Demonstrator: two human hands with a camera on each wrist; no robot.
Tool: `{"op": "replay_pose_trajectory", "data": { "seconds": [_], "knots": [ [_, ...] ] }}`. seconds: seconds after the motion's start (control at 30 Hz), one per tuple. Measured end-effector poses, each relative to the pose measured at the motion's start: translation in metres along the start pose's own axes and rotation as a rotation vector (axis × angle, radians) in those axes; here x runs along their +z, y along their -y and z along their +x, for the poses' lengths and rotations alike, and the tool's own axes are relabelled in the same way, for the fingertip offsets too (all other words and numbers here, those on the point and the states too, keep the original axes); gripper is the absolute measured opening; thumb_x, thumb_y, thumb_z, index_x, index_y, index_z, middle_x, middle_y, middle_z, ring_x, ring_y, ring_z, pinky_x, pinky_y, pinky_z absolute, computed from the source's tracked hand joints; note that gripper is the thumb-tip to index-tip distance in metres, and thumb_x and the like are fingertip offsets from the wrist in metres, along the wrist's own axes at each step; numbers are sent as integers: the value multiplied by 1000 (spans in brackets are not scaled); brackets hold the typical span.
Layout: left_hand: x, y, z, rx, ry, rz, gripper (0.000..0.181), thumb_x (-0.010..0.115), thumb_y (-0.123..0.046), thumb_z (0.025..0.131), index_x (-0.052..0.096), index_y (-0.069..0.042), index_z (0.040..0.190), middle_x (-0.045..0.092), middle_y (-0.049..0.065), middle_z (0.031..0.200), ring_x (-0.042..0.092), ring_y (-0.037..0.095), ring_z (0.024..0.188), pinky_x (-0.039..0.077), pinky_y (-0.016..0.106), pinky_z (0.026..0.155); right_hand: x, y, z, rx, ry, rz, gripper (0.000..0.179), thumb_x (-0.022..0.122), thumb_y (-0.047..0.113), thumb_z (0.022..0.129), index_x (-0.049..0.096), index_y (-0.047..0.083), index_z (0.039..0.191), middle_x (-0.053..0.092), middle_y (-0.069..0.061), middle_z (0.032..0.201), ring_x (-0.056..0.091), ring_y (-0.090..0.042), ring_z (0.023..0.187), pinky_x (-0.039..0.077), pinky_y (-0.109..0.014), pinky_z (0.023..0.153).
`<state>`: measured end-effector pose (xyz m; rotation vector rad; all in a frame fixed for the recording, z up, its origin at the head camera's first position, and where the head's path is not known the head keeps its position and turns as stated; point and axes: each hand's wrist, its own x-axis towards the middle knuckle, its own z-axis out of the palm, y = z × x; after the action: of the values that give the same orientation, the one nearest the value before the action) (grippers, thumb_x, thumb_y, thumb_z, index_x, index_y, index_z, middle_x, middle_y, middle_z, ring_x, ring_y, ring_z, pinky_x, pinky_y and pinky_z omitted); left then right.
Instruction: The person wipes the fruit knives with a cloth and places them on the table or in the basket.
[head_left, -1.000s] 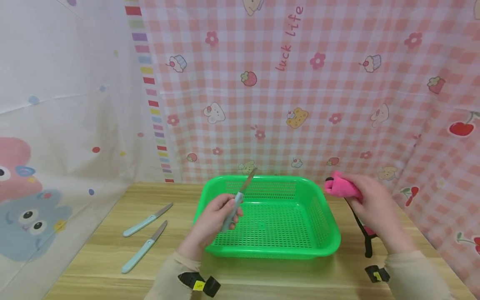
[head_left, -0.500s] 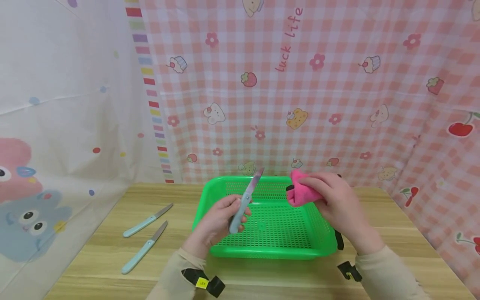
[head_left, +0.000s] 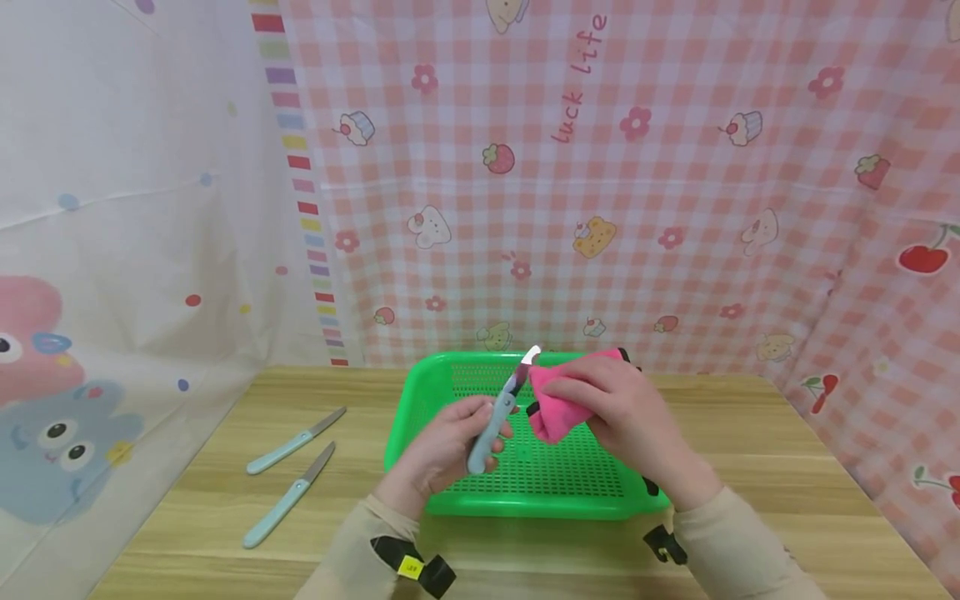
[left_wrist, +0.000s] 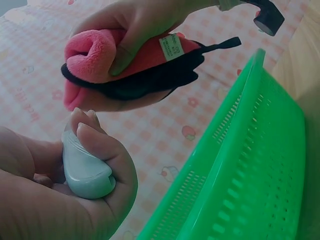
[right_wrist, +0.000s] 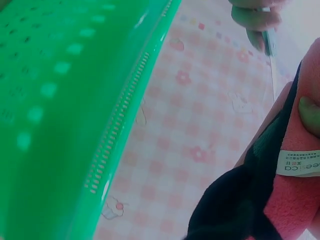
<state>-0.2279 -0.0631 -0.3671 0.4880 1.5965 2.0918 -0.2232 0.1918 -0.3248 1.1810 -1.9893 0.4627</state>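
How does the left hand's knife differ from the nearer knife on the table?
The held knife is raised in the left hand; the nearer knife lies flat on the table. The held knife's blade gleams white near its tip, while the nearer knife's blade looks grey. Both have pale blue handles.

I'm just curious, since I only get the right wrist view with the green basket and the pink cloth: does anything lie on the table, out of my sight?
Observer: Yes. In the head view, a knife and, nearer the person, a second knife lie on the wooden table, to the left of the green basket.

Visitor: And that thin pale thing held by the hand at the top of my picture?

Observer: The head view shows that the left hand grips a third knife by its handle, the blade close beside the pink cloth; I can't tell whether they touch.
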Motion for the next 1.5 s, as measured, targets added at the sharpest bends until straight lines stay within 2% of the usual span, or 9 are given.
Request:
{"op": "replay_pose_trajectory", "data": {
  "seconds": [0.2, 0.27, 0.4, 0.67, 1.07, 1.3, 1.5],
  "knots": [
    [3, 2, 1, 6, 13, -43, 32, 34, -20, 110, 54, 1, 123, 62, 4, 92, 55, 10, 72, 48, 24, 61, 12, 3, 5, -72, -26, 19, 60, 68, -20, 70, 68, 18, 115, 67, 0, 111, 64, -23, 97, 54, -40, 79],
    [3, 3, 2, 8, 15, -49, 29, 34, -20, 110, 56, -3, 119, 61, 5, 93, 55, 11, 72, 47, 24, 61, 14, 4, 5, -63, -10, 15, 58, 68, -19, 71, 68, 19, 115, 67, 0, 112, 65, -24, 99, 54, -41, 81],
    [3, 5, 2, 12, 4, -35, 29, 35, -20, 110, 56, -4, 120, 60, 6, 94, 54, 11, 71, 47, 25, 60, 17, 6, 4, -25, 39, 7, 58, 69, -18, 74, 69, 20, 117, 67, 0, 115, 64, -26, 104, 53, -42, 86],
    [6, 7, 2, 30, -29, 10, 30, 35, -18, 109, 57, -4, 124, 56, 5, 90, 53, 12, 67, 47, 25, 57, 23, 7, 4, 5, 44, -18, 61, 69, -19, 75, 70, 21, 121, 67, 1, 115, 63, -25, 106, 52, -42, 89],
    [5, 5, 0, 55, 16, 38, 35, 34, -19, 110, 50, 2, 132, 58, 3, 86, 53, 10, 65, 48, 23, 57, 22, 4, 8, 35, 32, -102, 60, 68, -21, 71, 72, 19, 115, 69, 1, 109, 63, -25, 102, 52, -44, 86],
    [6, 4, -2, 46, 21, 60, 39, 34, -19, 110, 45, 8, 136, 59, 3, 86, 54, 9, 65, 48, 23, 57, 19, -4, 8, 89, -11, -130, 53, 67, -18, 76, 73, 18, 114, 70, -2, 108, 64, -26, 100, 50, -46, 86],
    [8, 4, -2, 48, 30, 59, 39, 35, -19, 110, 48, 9, 133, 59, 4, 85, 54, 10, 64, 48, 23, 56, 15, -8, 6, 157, -17, -157, 52, 70, -16, 73, 72, 15, 115, 68, -8, 109, 64, -32, 96, 52, -50, 82]
  ]
}}
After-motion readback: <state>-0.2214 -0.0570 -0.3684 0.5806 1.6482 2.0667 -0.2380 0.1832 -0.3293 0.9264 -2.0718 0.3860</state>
